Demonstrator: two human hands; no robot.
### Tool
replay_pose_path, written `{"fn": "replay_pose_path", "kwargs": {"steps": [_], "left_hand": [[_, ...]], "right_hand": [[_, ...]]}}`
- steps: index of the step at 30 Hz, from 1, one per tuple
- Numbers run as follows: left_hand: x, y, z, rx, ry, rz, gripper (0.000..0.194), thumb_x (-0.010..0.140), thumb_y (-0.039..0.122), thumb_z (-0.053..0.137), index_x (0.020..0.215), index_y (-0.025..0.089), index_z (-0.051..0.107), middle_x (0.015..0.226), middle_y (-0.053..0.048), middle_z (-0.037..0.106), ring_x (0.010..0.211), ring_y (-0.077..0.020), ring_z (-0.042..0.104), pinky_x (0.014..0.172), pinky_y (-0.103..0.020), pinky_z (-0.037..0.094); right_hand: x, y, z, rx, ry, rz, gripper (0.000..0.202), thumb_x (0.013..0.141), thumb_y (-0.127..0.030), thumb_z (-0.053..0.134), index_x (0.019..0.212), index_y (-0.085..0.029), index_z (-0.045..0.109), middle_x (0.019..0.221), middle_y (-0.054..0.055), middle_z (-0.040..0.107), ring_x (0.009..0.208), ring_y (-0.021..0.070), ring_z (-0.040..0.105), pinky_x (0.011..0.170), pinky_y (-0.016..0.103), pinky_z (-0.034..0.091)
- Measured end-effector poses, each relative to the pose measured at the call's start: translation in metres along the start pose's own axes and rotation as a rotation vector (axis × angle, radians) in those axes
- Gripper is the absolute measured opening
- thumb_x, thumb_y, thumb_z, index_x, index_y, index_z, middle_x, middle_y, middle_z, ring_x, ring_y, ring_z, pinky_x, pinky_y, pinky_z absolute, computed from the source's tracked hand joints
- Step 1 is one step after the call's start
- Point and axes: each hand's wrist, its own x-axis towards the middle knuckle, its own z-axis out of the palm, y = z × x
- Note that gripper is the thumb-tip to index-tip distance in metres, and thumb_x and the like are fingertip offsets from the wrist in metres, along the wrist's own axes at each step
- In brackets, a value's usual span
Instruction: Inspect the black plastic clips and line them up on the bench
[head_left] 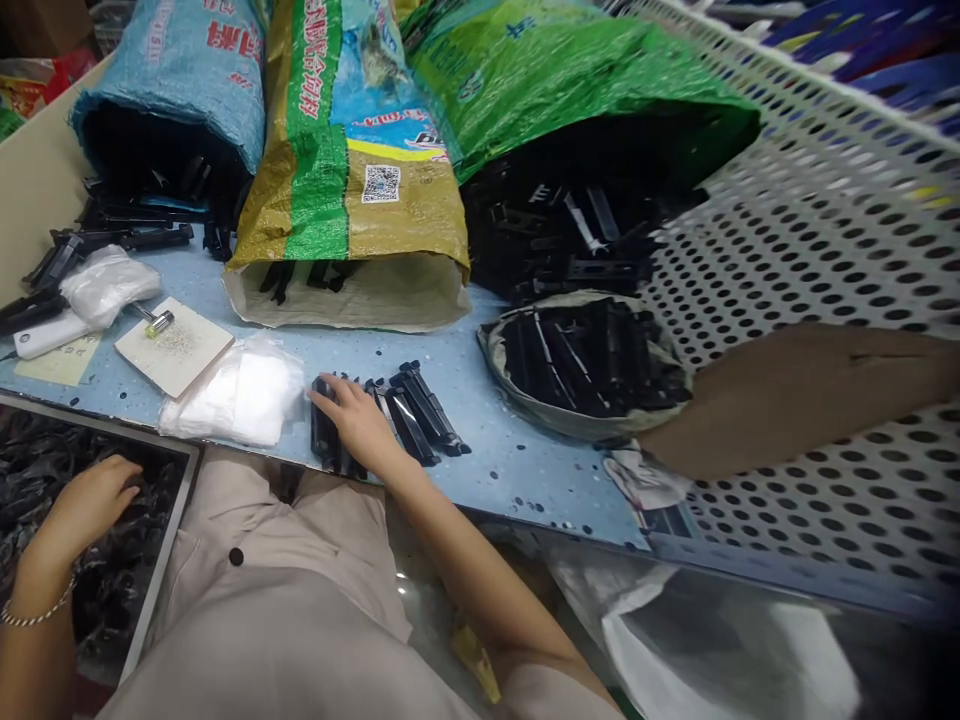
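My right hand (358, 425) lies on the left part of a row of black plastic parts (424, 410) at the front of the blue table. Its fingers are spread over the parts and touch them; whatever is under the palm is hidden. My left hand (96, 505), loosely bent with the thumb apart, hovers over a bin of black pieces in clear bags (45, 500). Nothing shows in it. Left of the row sits a stack of clear plastic bags (244, 395), partly beneath a square board (172, 345) with a small metal-headed tool (160, 323) on it.
At the back, a blue sack (172, 80), a gold-and-green sack (352, 210) and a green sack (585, 80) hold black parts. A round cloth-lined container (592, 360) is full of them. A perforated white crate (810, 250) and brown cardboard (795, 400) border the right.
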Motion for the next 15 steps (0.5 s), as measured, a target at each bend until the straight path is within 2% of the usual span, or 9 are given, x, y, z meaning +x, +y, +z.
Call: {"fn": "replay_pose_path", "kwargs": {"steps": [1, 3, 5, 7, 9, 10, 11, 13, 15], "left_hand": [[0.013, 0.008, 0.008, -0.044, 0.013, 0.014, 0.027, 0.085, 0.032, 0.054, 0.101, 0.023, 0.074, 0.105, -0.008, 0.075, 0.095, -0.0272, 0.071, 0.088, -0.039, 0.056], [0.043, 0.04, 0.023, -0.208, 0.073, 0.097, 0.029, 0.089, 0.033, 0.053, 0.109, 0.022, 0.071, 0.112, -0.008, 0.073, 0.103, -0.0257, 0.068, 0.096, -0.04, 0.053], [0.076, 0.085, 0.038, -0.406, 0.161, 0.182, 0.029, 0.093, 0.03, 0.05, 0.115, 0.021, 0.067, 0.114, -0.008, 0.07, 0.104, -0.0227, 0.067, 0.096, -0.039, 0.053], [0.11, 0.132, 0.054, -0.524, 0.261, 0.228, 0.027, 0.094, 0.021, 0.046, 0.113, 0.019, 0.065, 0.113, -0.01, 0.067, 0.099, -0.0201, 0.067, 0.09, -0.036, 0.055], [0.14, 0.169, 0.069, -0.438, 0.34, 0.253, 0.022, 0.089, 0.014, 0.052, 0.107, 0.016, 0.064, 0.111, -0.012, 0.063, 0.103, -0.023, 0.063, 0.09, -0.038, 0.053], [0.151, 0.181, 0.076, -0.35, 0.353, 0.246, 0.02, 0.086, 0.011, 0.056, 0.103, 0.014, 0.065, 0.11, -0.014, 0.062, 0.105, -0.0254, 0.061, 0.09, -0.04, 0.052], [0.161, 0.188, 0.08, -0.26, 0.346, 0.228, 0.017, 0.083, 0.009, 0.059, 0.098, 0.014, 0.065, 0.108, -0.015, 0.061, 0.106, -0.0274, 0.06, 0.089, -0.042, 0.051], [0.173, 0.189, 0.086, -0.178, 0.306, 0.186, 0.009, 0.083, 0.008, 0.06, 0.088, 0.014, 0.066, 0.103, -0.014, 0.06, 0.101, -0.0278, 0.059, 0.086, -0.042, 0.05], [0.177, 0.177, 0.085, -0.289, 0.288, 0.173, 0.012, 0.088, 0.012, 0.057, 0.08, 0.015, 0.066, 0.097, -0.011, 0.06, 0.095, -0.0244, 0.061, 0.085, -0.039, 0.049]], "right_hand": [[0.005, 0.004, 0.0, -0.029, -0.026, -0.041, 0.041, 0.094, -0.005, 0.045, 0.127, -0.021, 0.064, 0.148, 0.017, 0.048, 0.131, 0.0326, 0.048, 0.1, 0.056, 0.048], [0.012, 0.01, -0.008, -0.017, -0.074, -0.115, 0.032, 0.095, -0.009, 0.05, 0.12, -0.021, 0.066, 0.147, 0.016, 0.051, 0.136, 0.0333, 0.044, 0.102, 0.057, 0.046], [0.014, 0.014, -0.023, 0.088, -0.093, -0.185, 0.029, 0.096, -0.011, 0.052, 0.118, -0.023, 0.066, 0.143, 0.012, 0.056, 0.139, 0.0309, 0.043, 0.107, 0.057, 0.043], [0.011, 0.018, -0.038, 0.237, -0.054, -0.201, 0.029, 0.097, -0.015, 0.05, 0.119, -0.026, 0.066, 0.137, 0.008, 0.061, 0.138, 0.0277, 0.045, 0.113, 0.055, 0.038], [0.003, 0.023, -0.05, 0.351, 0.035, -0.128, 0.028, 0.098, -0.02, 0.049, 0.119, -0.027, 0.066, 0.132, 0.009, 0.064, 0.135, 0.0269, 0.048, 0.114, 0.052, 0.037], [-0.002, 0.024, -0.053, 0.392, 0.084, -0.07, 0.027, 0.098, -0.023, 0.05, 0.119, -0.026, 0.066, 0.128, 0.01, 0.065, 0.131, 0.0274, 0.051, 0.113, 0.051, 0.039], [-0.007, 0.025, -0.054, 0.43, 0.128, -0.002, 0.026, 0.096, -0.026, 0.052, 0.118, -0.024, 0.067, 0.125, 0.011, 0.066, 0.127, 0.0281, 0.055, 0.111, 0.051, 0.04], [-0.015, 0.023, -0.049, 0.544, 0.205, 0.159, 0.027, 0.092, -0.033, 0.058, 0.115, -0.022, 0.068, 0.119, 0.012, 0.067, 0.118, 0.0288, 0.06, 0.106, 0.05, 0.045], [-0.02, 0.016, -0.04, 0.782, 0.238, 0.33, 0.03, 0.087, -0.04, 0.063, 0.111, -0.022, 0.068, 0.113, 0.01, 0.069, 0.11, 0.0274, 0.063, 0.1, 0.048, 0.049]]}}
